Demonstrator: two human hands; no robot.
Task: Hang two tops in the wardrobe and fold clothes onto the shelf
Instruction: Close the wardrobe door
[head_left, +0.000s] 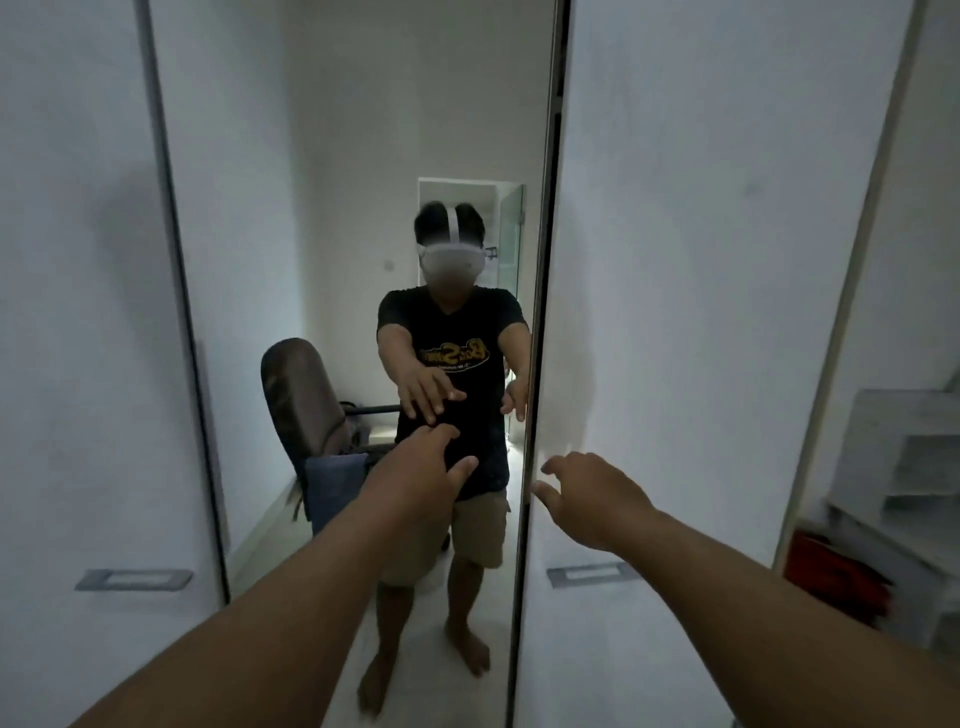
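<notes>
Hands reach forward toward a white wardrobe with a mirrored middle door. The left hand is stretched out in front of the mirror, fingers straight and thumb spread, holding nothing; whether its fingertips touch the glass cannot be told. The right hand hangs near the left edge of the right wardrobe door, fingers loosely bent and apart, gripping nothing, its fingertips close to the dark gap between that door and the mirror. A grey recessed handle sits on the right door below this hand, and another handle is on the left door. The mirror shows the person reflected, in a dark T-shirt and beige shorts, barefoot, both arms out. Behind the reflection stands a brown chair with a blue cloth draped over its front. At the far right, past the right door's edge, white shelves are visible with something red low down.
</notes>
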